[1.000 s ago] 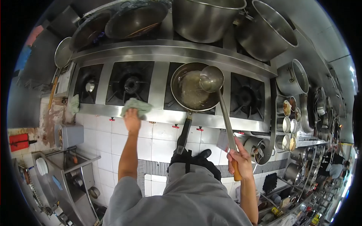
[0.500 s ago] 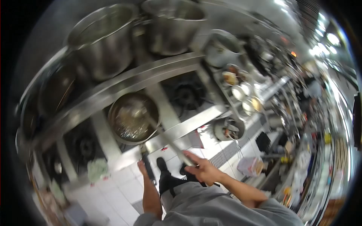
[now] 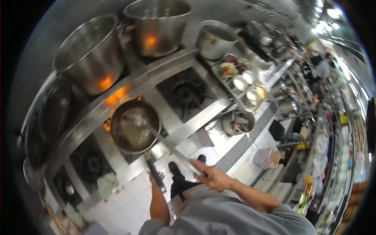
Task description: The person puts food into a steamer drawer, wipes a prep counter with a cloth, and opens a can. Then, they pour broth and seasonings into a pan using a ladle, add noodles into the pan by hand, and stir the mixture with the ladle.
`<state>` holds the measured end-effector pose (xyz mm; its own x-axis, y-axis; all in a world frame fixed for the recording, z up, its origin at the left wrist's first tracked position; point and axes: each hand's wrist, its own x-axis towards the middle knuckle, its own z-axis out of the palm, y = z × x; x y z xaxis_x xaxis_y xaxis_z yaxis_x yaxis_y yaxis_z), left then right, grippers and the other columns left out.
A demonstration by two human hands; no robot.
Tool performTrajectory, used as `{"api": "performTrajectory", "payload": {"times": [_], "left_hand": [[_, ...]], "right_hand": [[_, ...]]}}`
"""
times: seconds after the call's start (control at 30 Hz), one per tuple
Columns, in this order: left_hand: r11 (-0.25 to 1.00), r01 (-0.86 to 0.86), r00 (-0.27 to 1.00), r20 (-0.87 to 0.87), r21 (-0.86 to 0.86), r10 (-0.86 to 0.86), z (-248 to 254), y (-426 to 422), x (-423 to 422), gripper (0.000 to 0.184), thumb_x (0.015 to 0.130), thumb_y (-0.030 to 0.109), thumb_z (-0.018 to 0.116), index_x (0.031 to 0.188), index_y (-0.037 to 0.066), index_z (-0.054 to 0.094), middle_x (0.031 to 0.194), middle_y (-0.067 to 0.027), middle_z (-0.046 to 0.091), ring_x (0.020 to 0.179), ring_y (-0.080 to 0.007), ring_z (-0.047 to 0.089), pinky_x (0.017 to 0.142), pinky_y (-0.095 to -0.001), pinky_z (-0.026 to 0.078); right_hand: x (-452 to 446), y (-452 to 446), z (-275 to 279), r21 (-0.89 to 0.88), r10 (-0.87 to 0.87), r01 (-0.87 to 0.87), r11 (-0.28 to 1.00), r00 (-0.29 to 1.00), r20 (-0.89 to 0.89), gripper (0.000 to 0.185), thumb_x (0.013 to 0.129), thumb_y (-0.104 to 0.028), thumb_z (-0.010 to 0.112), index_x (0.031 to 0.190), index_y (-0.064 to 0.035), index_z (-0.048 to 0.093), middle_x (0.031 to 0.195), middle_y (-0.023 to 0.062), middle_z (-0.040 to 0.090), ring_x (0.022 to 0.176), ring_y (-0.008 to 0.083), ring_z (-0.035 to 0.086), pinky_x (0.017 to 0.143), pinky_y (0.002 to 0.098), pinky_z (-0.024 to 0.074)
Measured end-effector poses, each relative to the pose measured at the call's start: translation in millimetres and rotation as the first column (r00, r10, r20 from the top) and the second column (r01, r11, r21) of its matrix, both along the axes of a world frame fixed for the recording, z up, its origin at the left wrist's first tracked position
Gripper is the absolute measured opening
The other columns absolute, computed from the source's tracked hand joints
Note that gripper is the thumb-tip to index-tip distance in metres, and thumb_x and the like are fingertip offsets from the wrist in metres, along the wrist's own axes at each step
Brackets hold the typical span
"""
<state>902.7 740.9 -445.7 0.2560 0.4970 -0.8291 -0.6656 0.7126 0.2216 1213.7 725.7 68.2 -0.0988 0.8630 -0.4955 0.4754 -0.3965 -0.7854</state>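
Note:
My right hand is closed around the handle of a long metal ladle. The ladle's head rests in the cloudy liquid of a dark pan standing on a burner; its exact shape is blurred. From the pan's near side a black handle points toward me. My left hand is at that handle, with the thumb on one side and fingers stretched out on the other, not visibly wrapped round it. Orange flame shows at the pan's left edge.
Two large steel stockpots stand behind the stove, beside a smaller pot. A rack of seasoning containers is at the right, above a pot with utensils. A greenish cloth hangs at the stove's front left.
Flames have flared up around the pan, and their orange glow reflects on the stockpots. My left hand has moved from beside the pan handle to it. The right hand keeps the ladle in the pan.

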Motion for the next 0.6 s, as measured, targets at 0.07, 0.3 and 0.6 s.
{"api": "performTrajectory", "payload": {"times": [0.07, 0.3, 0.6], "left_hand": [[0.993, 0.117, 0.953, -0.281, 0.012, -0.109, 66, -16, 3, 0.046, 0.091, 0.050, 0.057, 0.109, 0.008, 0.059, 0.085, -0.0052, 0.059, 0.063, -0.0214, 0.061, 0.053, -0.0346, 0.050], [0.771, 0.599, 0.556, -0.580, -0.216, -0.595, 155, -53, -44, 0.035, 0.091, 0.043, 0.056, 0.107, 0.013, 0.063, 0.094, -0.0053, 0.066, 0.086, -0.0186, 0.062, 0.075, -0.0393, 0.047], [0.893, 0.357, 0.892, -0.383, 0.275, -0.239, 372, 39, 47, 0.041, 0.092, 0.045, 0.061, 0.099, 0.005, 0.058, 0.080, -0.0049, 0.060, 0.063, -0.0151, 0.058, 0.059, -0.0319, 0.048]], "right_hand": [[3, 1, 0, 0.104, -0.012, 0.004, 0.995, 0.997, 0.080, 0.067, 0.093, -0.021, 0.058, 0.151, -0.0170, 0.025, 0.082, 0.0208, 0.066, 0.071, 0.0336, 0.066, 0.069, 0.0408, 0.0506], [-3, 1, 6, 0.101, -0.111, 0.113, 0.988, 0.994, -0.019, 0.066, 0.091, -0.015, 0.062, 0.149, -0.0121, 0.030, 0.076, 0.0149, 0.062, 0.059, 0.0244, 0.059, 0.061, 0.0342, 0.0480], [8, -4, -13, -0.280, -0.425, 0.332, 0.901, 0.544, -0.724, 0.062, 0.092, -0.013, 0.062, 0.145, -0.0065, 0.031, 0.067, 0.0040, 0.052, 0.039, 0.0112, 0.046, 0.036, 0.0268, 0.0350]]}}
